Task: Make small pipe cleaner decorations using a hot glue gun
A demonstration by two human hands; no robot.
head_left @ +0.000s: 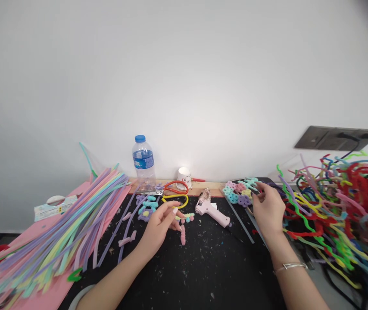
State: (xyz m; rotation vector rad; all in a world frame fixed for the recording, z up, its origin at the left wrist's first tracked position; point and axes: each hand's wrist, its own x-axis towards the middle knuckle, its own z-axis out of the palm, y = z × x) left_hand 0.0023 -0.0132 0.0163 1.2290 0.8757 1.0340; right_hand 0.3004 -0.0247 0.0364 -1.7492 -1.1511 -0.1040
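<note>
My left hand (161,221) is closed in a pinch over the black mat (184,280). A short pink pipe-cleaner piece (183,235) hangs at its fingertips. Just beyond them lies a row of small pastel pipe-cleaner bits (188,217). My right hand (269,206) curls its fingers at the edge of a cluster of pipe-cleaner flowers (235,192), next to a mint-green pipe-cleaner piece (250,184); what its fingers grip is hidden. Left of my left hand are a blue and purple pipe-cleaner shape (148,206) and a bent pale pink piece (128,239).
A pink glue gun (214,212) lies between my hands. Behind stand a water bottle (143,165) and a white paper cup (184,175), near red-handled scissors (176,187). Straight pipe cleaners (64,228) are heaped left, tangled ones (342,206) right, below a wall socket (326,138).
</note>
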